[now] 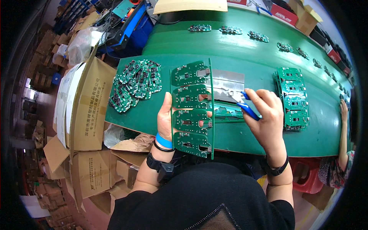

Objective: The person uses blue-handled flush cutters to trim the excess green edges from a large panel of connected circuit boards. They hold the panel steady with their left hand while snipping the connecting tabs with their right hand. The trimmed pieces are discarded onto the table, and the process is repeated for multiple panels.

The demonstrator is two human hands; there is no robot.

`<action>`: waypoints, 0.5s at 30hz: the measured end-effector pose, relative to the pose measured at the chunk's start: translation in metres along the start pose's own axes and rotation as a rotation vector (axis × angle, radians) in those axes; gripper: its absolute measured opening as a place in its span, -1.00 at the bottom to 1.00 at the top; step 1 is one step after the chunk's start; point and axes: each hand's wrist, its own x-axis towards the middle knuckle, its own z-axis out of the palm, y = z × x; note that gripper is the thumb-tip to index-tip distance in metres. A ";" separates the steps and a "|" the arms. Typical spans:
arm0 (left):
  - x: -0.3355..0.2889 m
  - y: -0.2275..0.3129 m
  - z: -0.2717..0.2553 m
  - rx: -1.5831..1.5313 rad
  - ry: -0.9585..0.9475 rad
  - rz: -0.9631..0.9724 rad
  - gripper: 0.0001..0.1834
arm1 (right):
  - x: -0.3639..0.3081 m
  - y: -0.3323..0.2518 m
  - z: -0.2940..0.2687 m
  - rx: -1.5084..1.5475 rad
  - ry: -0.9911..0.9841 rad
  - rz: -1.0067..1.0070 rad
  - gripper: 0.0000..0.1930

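Observation:
My left hand point(165, 117) grips a green circuit board panel point(183, 92) by its left side, holding it raised over the table's front edge. Several board sections run down the panel, between narrow side rails. In my right hand point(268, 117) is a pair of blue-handled pliers point(250, 111), its metal jaws pointing left toward the panel, a little apart from its right rail. Behind the tool lies a grey metal plate point(230, 78). Partly hidden below the plate are green board pieces point(226, 109). A heap of separate circuit boards point(138, 80) lies left of the panel.
A stack of board panels point(294, 99) rests on the table at right. Single boards point(230, 30) line the far green surface point(172, 42). Open cardboard boxes point(90, 111) crowd the left. Another person's arm point(344, 126) reaches in at right, near a red stool point(308, 176).

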 end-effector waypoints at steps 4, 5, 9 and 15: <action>0.006 -0.006 -0.001 0.012 0.021 0.002 -0.22 | -0.004 0.000 0.009 -0.043 -0.060 0.010 -0.46; 0.008 -0.008 -0.003 -0.021 -0.026 -0.008 -0.20 | -0.005 -0.001 0.010 -0.054 -0.061 0.011 -0.45; 0.010 -0.010 -0.003 -0.043 -0.080 -0.011 -0.17 | -0.006 -0.002 0.010 -0.099 -0.095 0.021 -0.44; 0.007 -0.007 0.010 0.078 0.046 0.020 -0.14 | -0.003 0.002 0.007 -0.086 -0.022 0.053 -0.44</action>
